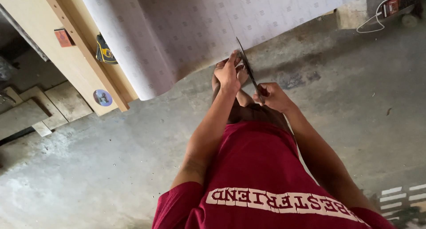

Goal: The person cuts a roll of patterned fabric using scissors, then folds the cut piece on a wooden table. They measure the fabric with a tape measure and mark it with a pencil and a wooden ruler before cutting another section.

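Both hands work the sheet [199,29] hanging off the bench: left hand [227,72] pinches its edge, right hand [273,97] grips the blade [248,69]; keeping the sheet taut should steady the cut.

left hand [227,72] steadying laminate sheet [199,29], right hand [271,97] gripping blade [248,69]

Single head-worn view, steeply downward, close over forearms, concrete floor [111,176] beyond.
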